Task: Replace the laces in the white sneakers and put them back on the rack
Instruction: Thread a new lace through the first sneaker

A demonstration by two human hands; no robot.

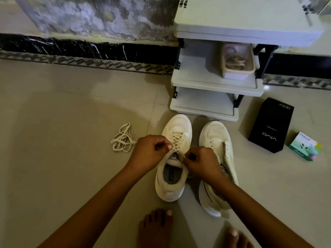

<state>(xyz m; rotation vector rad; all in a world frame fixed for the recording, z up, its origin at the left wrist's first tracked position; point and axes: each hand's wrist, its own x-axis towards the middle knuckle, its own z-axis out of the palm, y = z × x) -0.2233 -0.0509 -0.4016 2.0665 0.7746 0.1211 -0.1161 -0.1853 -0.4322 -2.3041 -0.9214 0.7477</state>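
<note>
While left hand (150,151) and right hand (201,163) pinch lace (176,141) on sneaker (179,125), black box (270,125) reads "vivo".

Two sneakers (177,127) (215,135) — one rack (215,89), two boxes (270,126) (304,146), one loose lace (123,138).

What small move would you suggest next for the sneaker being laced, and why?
Probably draw both ends snug and start the knot: left hand and right hand each pinch an end of the lace by the tongue, and lacing seems to reach the sneaker top.

Forearms reaching forward, left grip (150,152) and right grip (202,162) close together, both curled, each pinching the lace (176,143)
</note>
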